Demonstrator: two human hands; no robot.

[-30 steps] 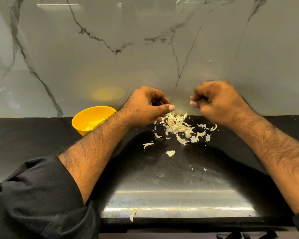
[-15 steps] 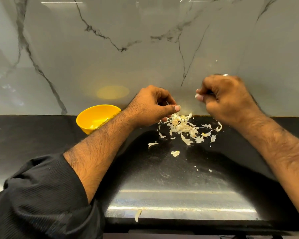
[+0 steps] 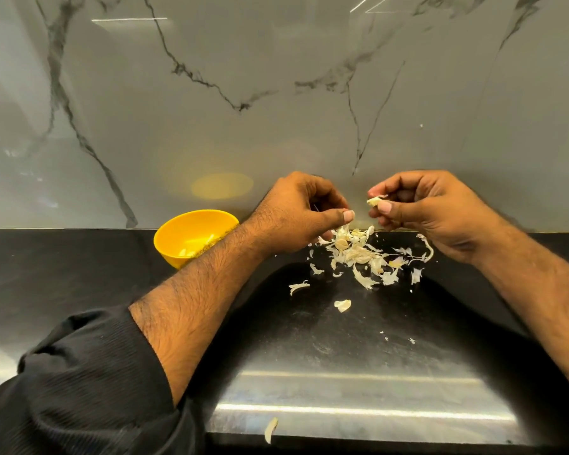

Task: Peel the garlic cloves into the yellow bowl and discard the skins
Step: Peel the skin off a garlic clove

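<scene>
Garlic clove: small pale clove (image 3: 375,201) pinched in the right hand's fingertips, above the back edge of the counter; long axis roughly left-right, free tip pointing left toward the left hand; partly hidden by fingers, peeled or not can't tell.
Right hand: right hand (image 3: 431,211) curled, thumb and forefinger pinching the clove, a thin bit of skin sticking out above it.
Left hand: left hand (image 3: 301,215) fingers curled in, thumb tip pointing right, just beside the clove; whether it grips anything can't tell.
Skins: loose heap of garlic skins (image 3: 362,254) on the counter directly under both hands; stray flakes nearer the camera, one curled piece (image 3: 342,305) apart from the heap, one more (image 3: 271,429) at the front edge.
Yellow bowl: yellow bowl (image 3: 194,236) on the counter left of the hands, against the wall, partly behind the left forearm; a few pale peeled pieces inside.
Counter: black counter (image 3: 63,274), glossy.
Wall: grey marble wall (image 3: 276,93) with dark veins.
Sleeve: black sleeve (image 3: 79,382) pushed up on the left arm.
</scene>
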